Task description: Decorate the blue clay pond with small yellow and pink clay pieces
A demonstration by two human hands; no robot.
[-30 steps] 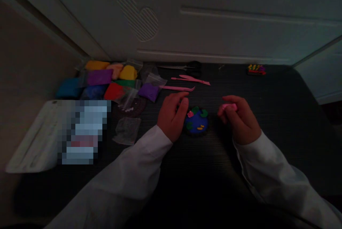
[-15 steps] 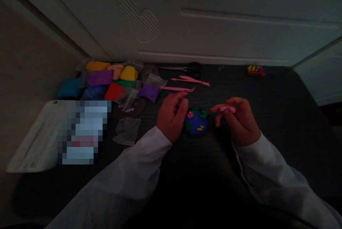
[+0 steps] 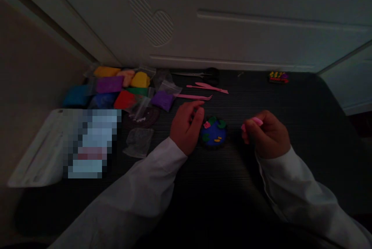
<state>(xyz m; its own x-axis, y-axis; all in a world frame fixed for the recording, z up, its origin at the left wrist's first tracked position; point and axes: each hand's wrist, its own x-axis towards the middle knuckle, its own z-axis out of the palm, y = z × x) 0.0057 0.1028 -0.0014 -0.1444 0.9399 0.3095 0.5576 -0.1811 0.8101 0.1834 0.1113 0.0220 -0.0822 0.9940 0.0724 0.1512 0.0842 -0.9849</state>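
Between my hands lies a round clay pond [image 3: 213, 135] with a blue middle, a dark rim, green leaves, a small pink flower and yellow bits. My left hand [image 3: 187, 127] rests on the table at its left edge, thumb and fingers apart and loosely bent, holding nothing that I can see. To the right of the pond, my right hand [image 3: 269, 134] is closed around a lump of pink clay [image 3: 257, 121]. The clay shows above and in front of the thumb; the rest is hidden by the fingers.
Pink modelling tools [image 3: 210, 87] and scissors [image 3: 210, 75] lie behind the pond. Several bags of coloured clay [image 3: 109, 84] are heaped at the back left. A clear bag [image 3: 138, 142] and a blurred-out screen [image 3: 94, 144] are at left. A small colourful piece [image 3: 278, 77] sits back right.
My right hand has shifted slightly right, and its outstretched fingers have curled in around the pink clay. My left hand and the pond stay in place.
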